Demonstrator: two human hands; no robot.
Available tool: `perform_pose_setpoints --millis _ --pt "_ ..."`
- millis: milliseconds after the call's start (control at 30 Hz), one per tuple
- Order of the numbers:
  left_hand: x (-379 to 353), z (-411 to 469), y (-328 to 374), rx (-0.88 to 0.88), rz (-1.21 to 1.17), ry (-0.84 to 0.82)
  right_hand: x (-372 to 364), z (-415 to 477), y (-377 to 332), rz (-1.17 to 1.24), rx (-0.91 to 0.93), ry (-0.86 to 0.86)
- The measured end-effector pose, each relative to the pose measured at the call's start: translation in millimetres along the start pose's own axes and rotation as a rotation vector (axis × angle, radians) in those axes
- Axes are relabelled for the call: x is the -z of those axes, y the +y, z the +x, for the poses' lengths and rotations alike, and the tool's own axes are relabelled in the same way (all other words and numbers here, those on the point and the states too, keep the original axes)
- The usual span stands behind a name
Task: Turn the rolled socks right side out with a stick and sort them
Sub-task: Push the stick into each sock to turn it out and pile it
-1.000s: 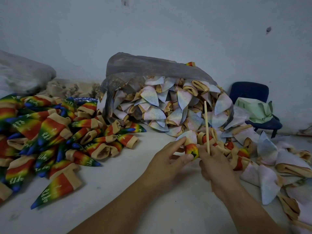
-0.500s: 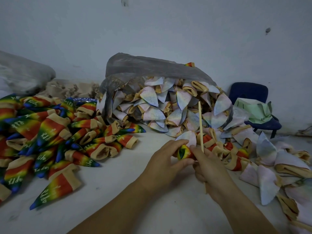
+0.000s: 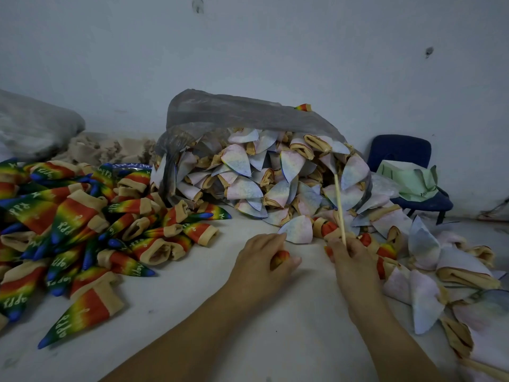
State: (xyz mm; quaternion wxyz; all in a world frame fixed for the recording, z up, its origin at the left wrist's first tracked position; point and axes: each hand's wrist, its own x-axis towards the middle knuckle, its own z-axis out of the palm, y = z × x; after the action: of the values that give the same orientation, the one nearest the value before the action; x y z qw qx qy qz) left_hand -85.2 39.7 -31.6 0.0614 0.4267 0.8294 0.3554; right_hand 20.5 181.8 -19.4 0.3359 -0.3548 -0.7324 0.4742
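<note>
The two hands, pressed together over one sock half a second earlier, are now apart. The left hand (image 3: 264, 260) has drawn off toward 9 o'clock, closed round the rainbow sock (image 3: 279, 257), of which only a red-orange tip shows. The right hand (image 3: 351, 261) has shifted toward 3 o'clock with the stick (image 3: 339, 208), whose top now leans toward 11 o'clock.
</note>
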Motion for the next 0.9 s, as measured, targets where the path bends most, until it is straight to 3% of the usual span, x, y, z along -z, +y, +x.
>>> perform_pose_setpoints --millis 167,300,400,567,667,800,900 --pt "-7 31 15 -0.086 0.285 0.086 -1 9 10 -0.012 -0.063 0.023" --pt "-20 57 24 -0.093 0.439 -0.027 -2 9 13 -0.029 -0.032 0.003" --pt "-28 60 27 -0.002 0.447 -0.077 -2 10 11 -0.047 -0.045 -0.003" --pt "-13 41 13 -0.118 0.107 0.185 0 1 2 0.028 0.007 -0.005" --pt "2 28 10 -0.249 0.057 0.291 -3 -7 -14 0.253 -0.010 -0.079" --pt "13 9 10 -0.158 0.112 0.268 -7 -17 -24 0.407 0.032 -0.260" --pt "12 -1 9 -0.167 0.142 0.222 -8 -20 -26 0.388 0.036 -0.272"
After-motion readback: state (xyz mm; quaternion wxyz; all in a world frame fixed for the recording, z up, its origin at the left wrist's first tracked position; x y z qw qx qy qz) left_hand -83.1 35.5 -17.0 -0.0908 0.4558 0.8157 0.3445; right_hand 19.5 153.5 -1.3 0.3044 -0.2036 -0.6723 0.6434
